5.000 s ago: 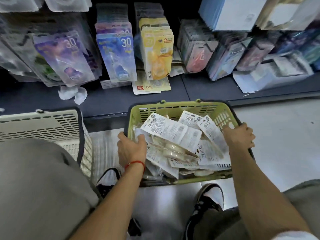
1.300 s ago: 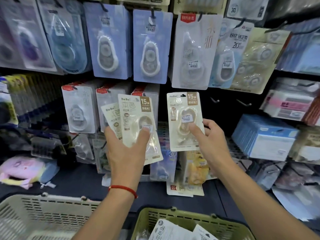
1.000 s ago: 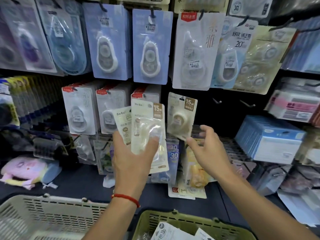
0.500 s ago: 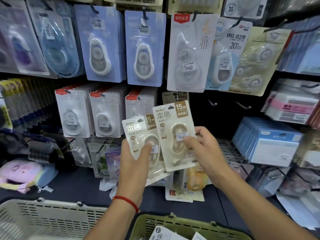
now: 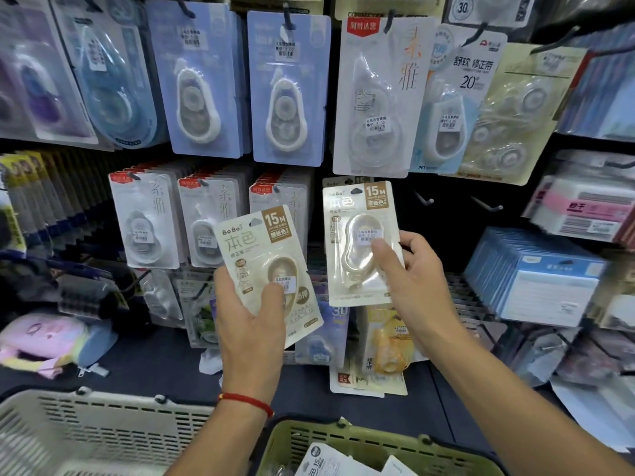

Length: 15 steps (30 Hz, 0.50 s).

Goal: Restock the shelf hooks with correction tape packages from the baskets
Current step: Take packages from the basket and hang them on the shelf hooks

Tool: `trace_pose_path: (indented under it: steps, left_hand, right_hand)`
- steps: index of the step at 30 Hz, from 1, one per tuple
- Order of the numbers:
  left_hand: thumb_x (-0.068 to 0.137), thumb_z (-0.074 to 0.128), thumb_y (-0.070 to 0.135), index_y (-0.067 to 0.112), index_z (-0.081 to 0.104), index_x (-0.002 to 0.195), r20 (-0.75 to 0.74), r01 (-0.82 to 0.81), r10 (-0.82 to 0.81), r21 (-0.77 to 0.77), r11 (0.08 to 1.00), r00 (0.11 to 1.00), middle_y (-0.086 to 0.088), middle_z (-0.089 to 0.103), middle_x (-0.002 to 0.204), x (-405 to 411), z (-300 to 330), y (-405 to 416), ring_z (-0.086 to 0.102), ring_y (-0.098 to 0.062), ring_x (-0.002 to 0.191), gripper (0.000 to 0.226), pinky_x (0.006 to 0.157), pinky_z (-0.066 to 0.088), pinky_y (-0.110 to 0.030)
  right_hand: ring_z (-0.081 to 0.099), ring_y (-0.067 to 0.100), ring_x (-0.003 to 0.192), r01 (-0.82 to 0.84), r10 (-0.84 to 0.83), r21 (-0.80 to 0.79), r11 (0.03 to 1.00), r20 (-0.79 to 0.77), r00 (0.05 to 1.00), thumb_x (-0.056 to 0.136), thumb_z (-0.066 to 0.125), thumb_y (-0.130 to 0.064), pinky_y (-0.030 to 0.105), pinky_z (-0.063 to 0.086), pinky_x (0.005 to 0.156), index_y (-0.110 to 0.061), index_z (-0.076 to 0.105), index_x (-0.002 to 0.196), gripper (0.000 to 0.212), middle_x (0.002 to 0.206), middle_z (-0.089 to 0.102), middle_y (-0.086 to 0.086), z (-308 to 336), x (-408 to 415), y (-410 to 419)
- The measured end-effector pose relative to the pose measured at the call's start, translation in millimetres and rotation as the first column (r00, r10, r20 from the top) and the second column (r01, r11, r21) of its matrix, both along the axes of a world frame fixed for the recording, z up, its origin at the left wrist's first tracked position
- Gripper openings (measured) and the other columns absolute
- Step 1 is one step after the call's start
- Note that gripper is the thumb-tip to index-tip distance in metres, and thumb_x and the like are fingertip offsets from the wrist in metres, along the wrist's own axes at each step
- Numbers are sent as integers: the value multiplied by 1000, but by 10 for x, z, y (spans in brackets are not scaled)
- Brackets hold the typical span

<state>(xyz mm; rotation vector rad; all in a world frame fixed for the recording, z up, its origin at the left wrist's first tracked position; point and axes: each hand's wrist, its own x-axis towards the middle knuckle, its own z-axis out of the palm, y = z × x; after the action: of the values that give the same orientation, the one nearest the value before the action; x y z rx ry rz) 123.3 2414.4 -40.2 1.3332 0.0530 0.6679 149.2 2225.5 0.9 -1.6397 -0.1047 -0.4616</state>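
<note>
Correction tape package (image 5: 362, 242), light stiff card, pinched low in my right hand (image 5: 417, 269) below the hook; my left hand (image 5: 251, 321) grips another package (image 5: 268, 262).

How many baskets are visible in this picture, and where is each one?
2. A white basket is at the bottom left; a green basket at the bottom centre holds packages. Both are cut off by the frame edge.

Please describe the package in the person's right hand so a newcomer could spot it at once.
Start at the white card with the red corner tag, then drop below it. The cream cardboard-and-blister correction tape package in the right hand sits there, higher than its left-hand twin.
</note>
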Motion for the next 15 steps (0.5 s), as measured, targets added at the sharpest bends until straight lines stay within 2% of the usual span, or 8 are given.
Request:
trace_pose_path:
  steps: [3, 5, 7, 8, 10, 12, 15]
  left_hand:
    - [97, 64, 6, 26, 58, 120, 18, 16, -16, 1, 1000, 1000, 21, 72, 106, -7, 6, 4, 71, 6, 90, 31, 56, 55, -10]
    - [90, 69, 14, 33, 54, 114, 26, 22, -22, 9, 1000, 999, 19, 72, 104, -20, 15, 1, 71, 7, 89, 34, 55, 54, -9]
    - [83, 71, 22, 40, 50, 109, 11, 24, -24, 10, 1000, 1000, 13, 72, 104, -10, 14, 4, 71, 7, 87, 39, 56, 54, -9]
    - [84, 74, 20, 41, 49, 110, -3, 37, -37, 13, 999, 999, 11, 72, 106, 7, 7, 5, 72, 5, 88, 42, 58, 55, -11]
    - [89, 78, 9, 38, 52, 118, -30, 111, -111, 13, 994, 993, 7, 76, 108, 45, -19, -3, 74, 0, 93, 49, 64, 57, -15]
    - [90, 79, 6, 33, 55, 130, -50, 220, -219, -3, 976, 974, 11, 78, 109, 56, -31, -25, 76, -6, 97, 53, 70, 59, -18]
    - [91, 81, 13, 36, 56, 140, -56, 321, -320, 20, 947, 946, 11, 78, 116, 35, -25, -50, 76, -9, 101, 59, 80, 62, -24]
  right_hand:
    - [76, 18, 98, 47, -48, -48, 998, -34, 998, 98, 68, -48, 46, 61, 86, -28, 61, 121, 33, 103, 79, -3, -11, 25, -19]
    - [70, 15, 106, 99, -124, -220, 970, -104, 987, 97, 65, -54, 37, 57, 84, -24, 56, 132, 47, 113, 73, -7, -41, 54, -69]
    - [59, 14, 118, 134, -214, -408, 903, -157, 964, 97, 64, -55, 36, 53, 94, -21, 49, 142, 58, 129, 59, -7, -105, 86, -110]
    - [58, 14, 119, 117, -210, -440, 890, -168, 963, 97, 64, -53, 37, 52, 98, -22, 52, 140, 54, 129, 59, -8, -125, 93, -115]
    - [64, 8, 110, -12, -71, -390, 921, -198, 978, 96, 67, -51, 28, 53, 90, -28, 66, 121, 34, 114, 69, -16, -141, 89, -96]
    - [69, 3, 101, -219, 131, -346, 912, -261, 957, 93, 71, -52, 24, 55, 84, -35, 71, 110, 24, 105, 74, -18, -163, 73, -55]
    - [74, 7, 95, -382, 288, -312, 870, -307, 907, 80, 76, -63, 22, 57, 77, -33, 67, 115, 47, 104, 78, -11, -182, 28, 0]
